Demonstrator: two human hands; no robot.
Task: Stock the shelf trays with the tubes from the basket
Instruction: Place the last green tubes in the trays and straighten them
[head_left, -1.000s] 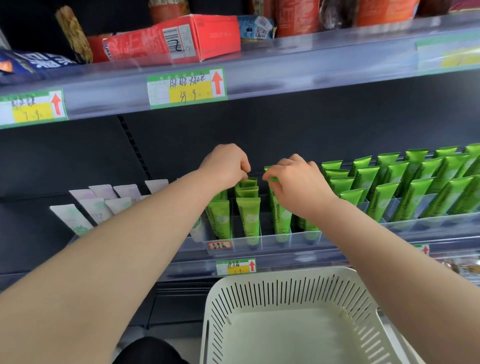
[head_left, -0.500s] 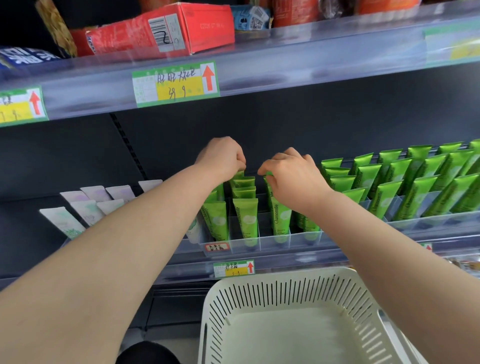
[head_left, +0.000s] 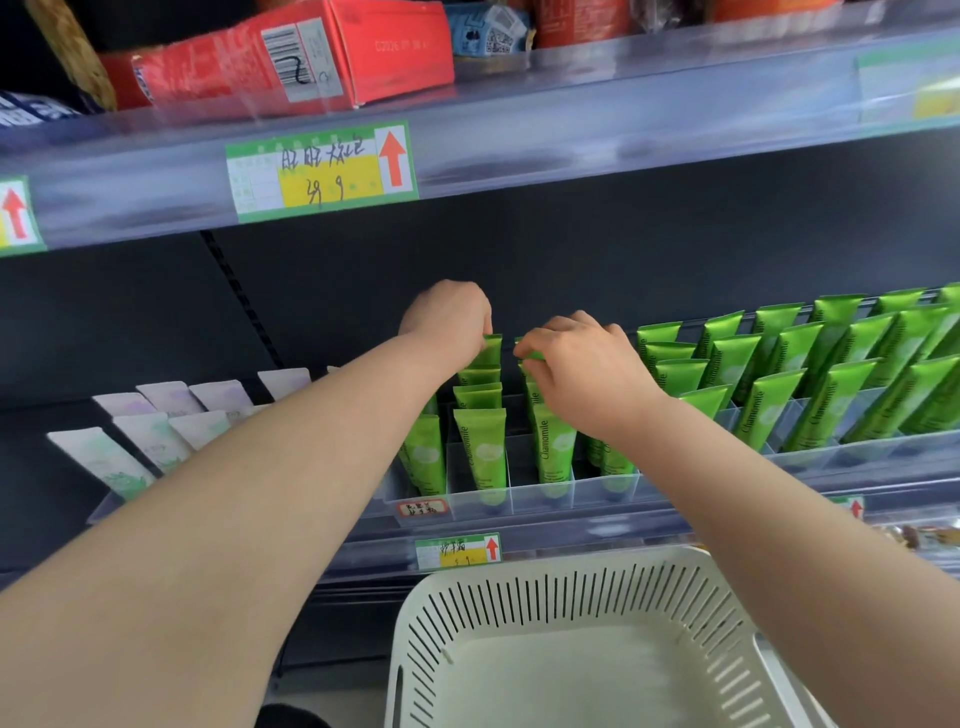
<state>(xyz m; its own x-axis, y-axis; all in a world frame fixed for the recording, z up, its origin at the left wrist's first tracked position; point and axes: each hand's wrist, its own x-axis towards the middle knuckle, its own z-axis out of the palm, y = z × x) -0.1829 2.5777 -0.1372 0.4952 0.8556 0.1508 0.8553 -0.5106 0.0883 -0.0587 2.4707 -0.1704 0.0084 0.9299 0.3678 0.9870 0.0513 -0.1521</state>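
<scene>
Rows of green tubes (head_left: 480, 446) stand upright in clear divided shelf trays (head_left: 589, 491) on the middle shelf. My left hand (head_left: 451, 316) pinches the top of a rear green tube (head_left: 491, 349) in one lane. My right hand (head_left: 582, 364) pinches the top of another rear green tube (head_left: 531, 355) in the lane beside it. The two hands are a few centimetres apart. The white slotted basket (head_left: 524, 592) sits below, and no tubes show inside it.
More green tubes (head_left: 810, 384) fill the trays to the right. Pale lilac and white tubes (head_left: 156, 415) lean in the trays to the left. A shelf above (head_left: 571, 124) carries a red box (head_left: 291, 57) and price labels (head_left: 322, 171).
Both hands have shifted slightly back into the shelf, onto the rear tubes of their lanes. The view has tilted down a little.
</scene>
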